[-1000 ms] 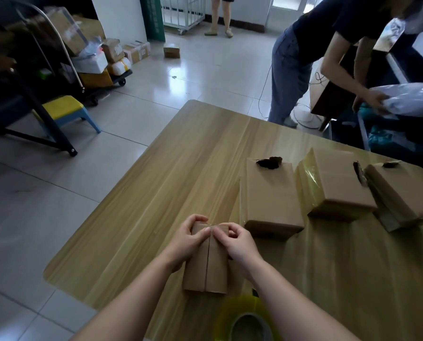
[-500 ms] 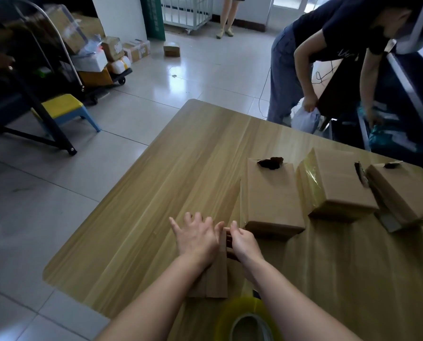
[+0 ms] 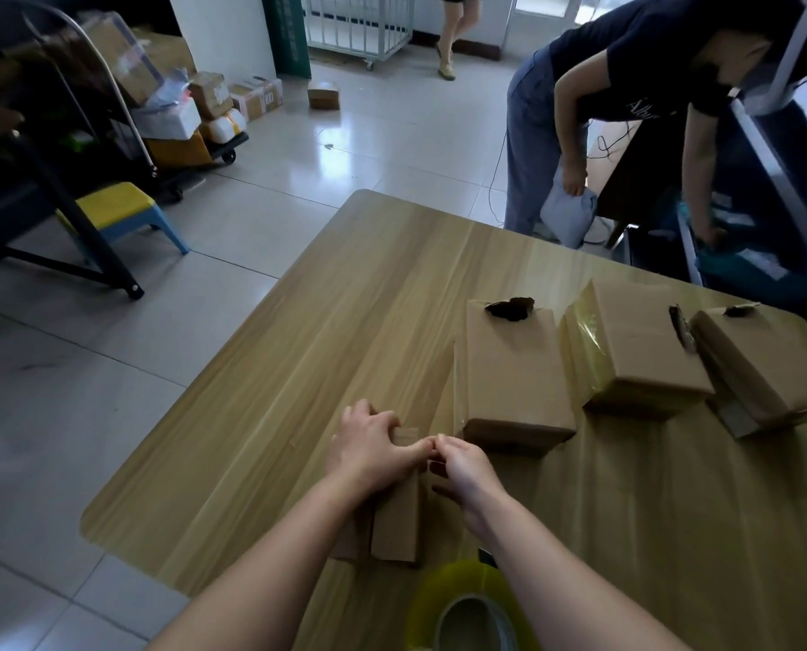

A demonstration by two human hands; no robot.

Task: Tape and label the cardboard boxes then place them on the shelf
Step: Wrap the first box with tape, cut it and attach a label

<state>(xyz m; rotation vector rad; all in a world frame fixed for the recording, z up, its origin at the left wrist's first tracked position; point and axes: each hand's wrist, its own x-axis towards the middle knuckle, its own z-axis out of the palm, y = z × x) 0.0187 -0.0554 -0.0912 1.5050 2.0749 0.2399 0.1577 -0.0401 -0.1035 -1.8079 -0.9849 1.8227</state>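
- Near edge of the wooden surface (image 3: 345, 321): small cardboard box (image 3: 394, 533) lies flat with its seam up and its long axis pointing away from the wearer. Both hands are at its far end.
- Left hand (image 3: 368, 446): fingers curled over the box's far end, gripping it. The thumb stretches right along the top edge.
- Right hand (image 3: 462, 462): fingers curled in, tips meeting the left thumb at the box's far right corner. Cannot tell whether they pinch anything.
- Tape roll (image 3: 467, 608): clear yellowish, at the bottom of the view, near the box's close end and beside the right forearm.
- Three bigger boxes sit in a row further back on the right:
  - Left box (image 3: 509, 382) is just beyond the right hand and has a dark torn hole at its far end.
  - Middle box (image 3: 636, 350) has glossy tape down its left side.
  - Right box (image 3: 768, 364) sits close beside it.
- Second person (image 3: 627, 63): dark shirt and jeans, bent over past the far right corner, holding a pale bag (image 3: 570, 218).
- On the tiled floor at left: a yellow-and-blue stool (image 3: 115, 209), and behind it a cart (image 3: 181, 133) stacked with parcels.
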